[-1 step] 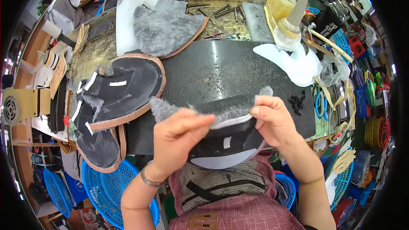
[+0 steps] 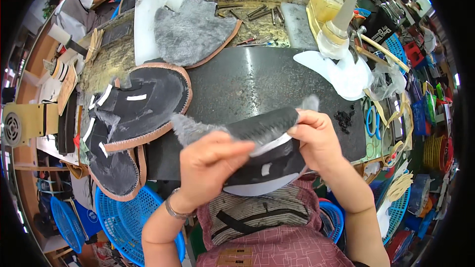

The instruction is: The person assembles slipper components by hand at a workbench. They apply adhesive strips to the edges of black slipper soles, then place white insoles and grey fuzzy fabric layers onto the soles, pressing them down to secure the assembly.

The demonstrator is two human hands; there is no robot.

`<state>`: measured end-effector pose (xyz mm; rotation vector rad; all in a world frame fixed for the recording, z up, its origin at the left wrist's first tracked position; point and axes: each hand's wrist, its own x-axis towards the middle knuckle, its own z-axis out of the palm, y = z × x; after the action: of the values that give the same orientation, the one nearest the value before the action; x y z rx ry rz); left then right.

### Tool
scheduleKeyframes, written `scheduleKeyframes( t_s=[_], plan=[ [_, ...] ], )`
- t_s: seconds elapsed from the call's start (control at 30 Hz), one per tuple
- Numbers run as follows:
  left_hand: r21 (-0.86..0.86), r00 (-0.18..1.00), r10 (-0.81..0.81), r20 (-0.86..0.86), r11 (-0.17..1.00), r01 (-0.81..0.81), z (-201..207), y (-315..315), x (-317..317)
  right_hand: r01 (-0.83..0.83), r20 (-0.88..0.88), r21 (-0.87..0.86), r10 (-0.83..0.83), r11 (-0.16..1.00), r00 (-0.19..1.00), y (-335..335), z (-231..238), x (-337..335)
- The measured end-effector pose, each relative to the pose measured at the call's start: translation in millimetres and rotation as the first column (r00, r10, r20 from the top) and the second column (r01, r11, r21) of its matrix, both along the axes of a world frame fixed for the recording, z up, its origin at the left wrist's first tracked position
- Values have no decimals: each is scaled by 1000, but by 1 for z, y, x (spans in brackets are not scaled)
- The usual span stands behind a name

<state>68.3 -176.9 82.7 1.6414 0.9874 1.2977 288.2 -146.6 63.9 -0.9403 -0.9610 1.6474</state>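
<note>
Between my hands is a black shoe-upper piece (image 2: 262, 122) lined with grey fur, its top edge folded over and a white strip (image 2: 273, 144) running along the fold. My right hand (image 2: 319, 138) pinches the folded edge between thumb and fingers at the strip's right end. My left hand (image 2: 205, 163) is closed at the left part of the same fold, index finger stretched along it; its fingertips are smeared by motion. Below the fold hang a small white patch (image 2: 266, 169) and a pale curved panel (image 2: 262, 188).
Black fur-lined uppers (image 2: 163, 86) with stitched brown edges lie at left, a grey fur piece (image 2: 190, 32) behind them. At right are a cone-topped pot (image 2: 341, 24), white cut pieces (image 2: 349, 79), a hammer (image 2: 383, 52) and blue-handled scissors (image 2: 372, 121). A blue basket (image 2: 123, 227) stands lower left.
My left hand has shifted slightly right along the fold. The folded edge has tilted a little, its right side rising; my right hand keeps its pinch.
</note>
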Motion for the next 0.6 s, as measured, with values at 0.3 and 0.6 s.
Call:
scheduleKeyframes(
  t_s=[0.3, 0.6],
  plan=[
    [-20, 994, 7, -110, 1000, -9, -4, 6, 9, -417, 345, 73, 369, 906, 863, 23, 7, 15],
    [161, 798, 97, -595, 987, 0, -51, 56, 4, -800, 642, 572, -706, 180, 300, 40, -35, 4]
  ],
)
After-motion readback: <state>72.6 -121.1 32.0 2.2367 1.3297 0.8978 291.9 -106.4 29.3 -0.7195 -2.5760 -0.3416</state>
